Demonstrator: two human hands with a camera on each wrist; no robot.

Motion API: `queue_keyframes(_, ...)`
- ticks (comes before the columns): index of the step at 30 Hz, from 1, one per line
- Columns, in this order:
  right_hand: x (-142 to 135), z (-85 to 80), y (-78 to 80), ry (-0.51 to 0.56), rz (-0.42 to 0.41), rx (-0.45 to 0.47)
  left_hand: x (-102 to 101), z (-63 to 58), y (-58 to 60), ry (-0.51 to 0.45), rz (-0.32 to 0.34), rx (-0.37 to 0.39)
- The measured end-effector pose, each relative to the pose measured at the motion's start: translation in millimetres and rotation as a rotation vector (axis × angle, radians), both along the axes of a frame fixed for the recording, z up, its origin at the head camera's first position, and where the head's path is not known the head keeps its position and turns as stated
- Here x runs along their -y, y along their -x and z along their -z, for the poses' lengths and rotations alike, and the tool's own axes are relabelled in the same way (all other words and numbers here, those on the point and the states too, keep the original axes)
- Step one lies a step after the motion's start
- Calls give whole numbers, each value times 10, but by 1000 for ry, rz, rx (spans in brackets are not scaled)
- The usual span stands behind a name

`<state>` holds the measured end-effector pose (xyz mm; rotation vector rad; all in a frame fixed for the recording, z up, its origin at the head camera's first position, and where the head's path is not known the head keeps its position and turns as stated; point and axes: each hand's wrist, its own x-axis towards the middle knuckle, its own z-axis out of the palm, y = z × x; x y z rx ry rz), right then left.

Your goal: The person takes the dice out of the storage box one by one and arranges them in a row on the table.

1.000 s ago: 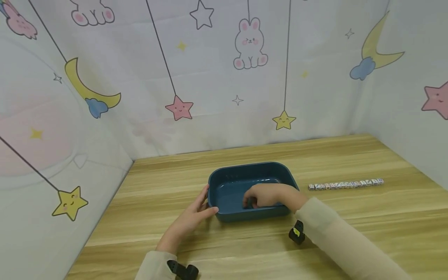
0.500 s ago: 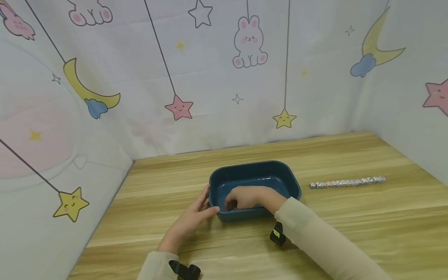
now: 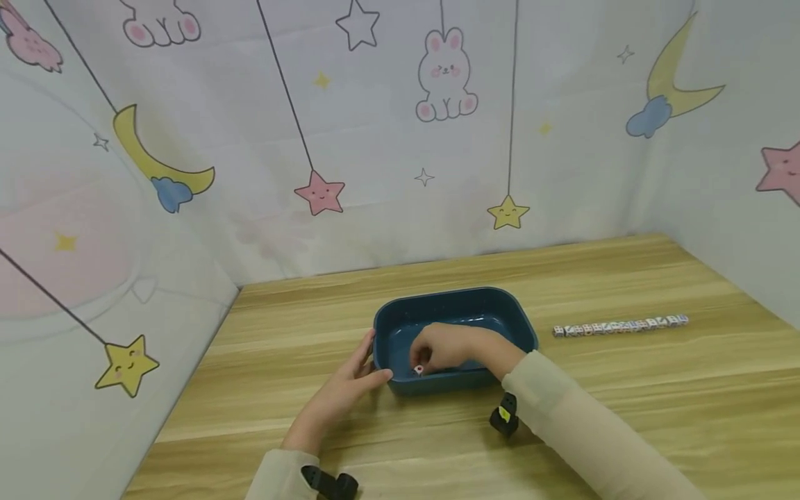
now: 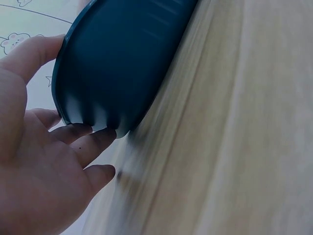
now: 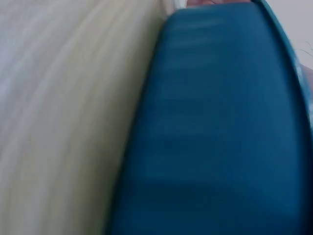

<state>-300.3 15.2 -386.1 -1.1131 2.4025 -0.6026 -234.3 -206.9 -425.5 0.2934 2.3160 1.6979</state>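
Observation:
A dark blue rectangular box (image 3: 400, 385) stands on the table. At its left end my left hand (image 3: 340, 392) rests with extended thumb and fingers; in the left wrist view its fingertips touch the outer wall of the box (image 4: 117, 63). My right hand (image 3: 446, 345) reaches over the near rim, fingers curled down inside the box. Its fingertips pinch a small white die (image 3: 419, 370) with a red dot, low near the front left inside. In the right wrist view the box's outer wall (image 5: 210, 122) hides the right hand's fingers.
A straight row of several white dice (image 3: 619, 326) lies on the wooden table (image 3: 300, 312) right of the box. A curtain (image 3: 375, 139) printed with stars, moons and rabbits stands behind the table, with similar panels at both sides.
My right hand moved left inside the box, then slightly back to the right, and a die now shows at its fingertips. The left hand has stayed at the box's left end.

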Motion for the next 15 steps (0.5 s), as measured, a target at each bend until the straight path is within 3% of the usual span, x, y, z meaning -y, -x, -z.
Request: queue_keyframes(15, -807, -362, -31, 96, 104, -78, -9, 9, -5, 2, -11, -1)
